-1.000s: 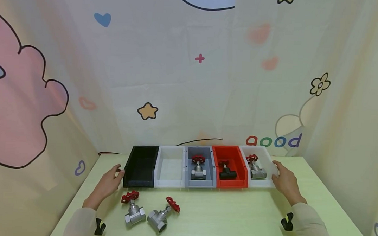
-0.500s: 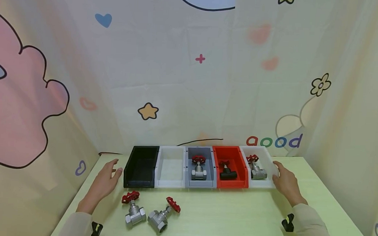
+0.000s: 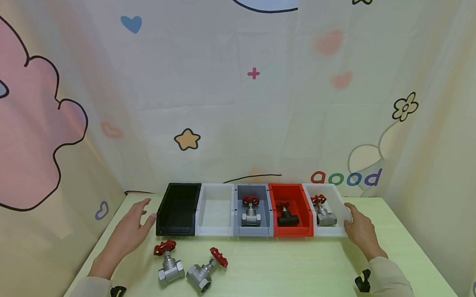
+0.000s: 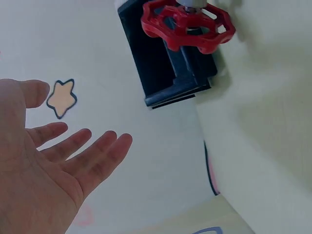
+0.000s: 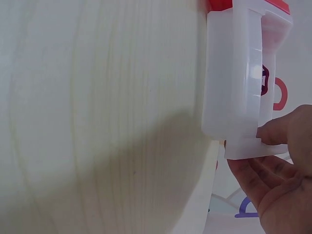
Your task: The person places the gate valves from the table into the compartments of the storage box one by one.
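My left hand [image 3: 128,230] is beside the left wall of the black bin [image 3: 175,231], its fingers extended and nothing in its grasp. In the left wrist view the palm and spread fingers show apart from that bin. At the row's other end, my right hand [image 3: 361,230] pinches the side wall of the translucent white bin [image 5: 243,87], thumb on the inner side and fingers outside. A metal gate valve [image 3: 326,218] with a red handwheel lies in that bin. Two similar valves, one on the left [image 3: 170,269] and another beside it [image 3: 200,276], lie on the table before the row.
Between the end bins stand another white bin [image 3: 214,230], a grey bin [image 3: 254,231] with a red-wheeled valve [image 3: 251,216], and a red bin [image 3: 293,231] with a black valve [image 3: 287,219]. A printed curtain [image 3: 232,99] hangs behind the pale table [image 3: 280,274].
My left hand has drawn back leftward from the black bin's side, its fingers spreading apart. The right hand has kept its hold on the white bin, and the valves have stayed put.
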`<state>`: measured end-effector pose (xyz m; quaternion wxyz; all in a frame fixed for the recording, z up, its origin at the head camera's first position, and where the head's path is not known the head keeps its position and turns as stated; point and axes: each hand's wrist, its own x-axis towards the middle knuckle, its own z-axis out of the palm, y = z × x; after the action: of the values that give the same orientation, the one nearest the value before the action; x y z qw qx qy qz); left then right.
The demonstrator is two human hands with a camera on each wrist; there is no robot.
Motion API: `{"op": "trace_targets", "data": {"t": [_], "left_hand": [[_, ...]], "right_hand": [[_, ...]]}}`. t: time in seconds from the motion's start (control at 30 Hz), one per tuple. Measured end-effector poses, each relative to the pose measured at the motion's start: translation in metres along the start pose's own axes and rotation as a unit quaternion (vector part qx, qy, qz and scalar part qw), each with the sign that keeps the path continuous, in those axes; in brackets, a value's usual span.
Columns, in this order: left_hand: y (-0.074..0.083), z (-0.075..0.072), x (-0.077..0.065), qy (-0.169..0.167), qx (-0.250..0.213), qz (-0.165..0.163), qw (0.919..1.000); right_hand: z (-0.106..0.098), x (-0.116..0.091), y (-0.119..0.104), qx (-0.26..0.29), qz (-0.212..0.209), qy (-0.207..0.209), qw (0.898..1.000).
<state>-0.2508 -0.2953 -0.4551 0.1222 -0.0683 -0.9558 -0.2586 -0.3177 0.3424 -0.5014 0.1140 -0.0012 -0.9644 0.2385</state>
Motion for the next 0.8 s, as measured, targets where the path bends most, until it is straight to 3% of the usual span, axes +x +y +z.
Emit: {"op": "trace_targets", "data": {"t": [0.4, 0.8], "left_hand": [[0.031, -0.007, -0.020, -0.003, 0.047, 0.017, 0.9987], [0.041, -0.007, -0.039, -0.027, 0.043, 0.020, 0.9985]], "right_hand": [[0.001, 0.000, 0.000, 0.000, 0.000, 0.001, 1.000], [0.002, -0.001, 0.001, -0.005, -0.003, 0.005, 1.000]]}}
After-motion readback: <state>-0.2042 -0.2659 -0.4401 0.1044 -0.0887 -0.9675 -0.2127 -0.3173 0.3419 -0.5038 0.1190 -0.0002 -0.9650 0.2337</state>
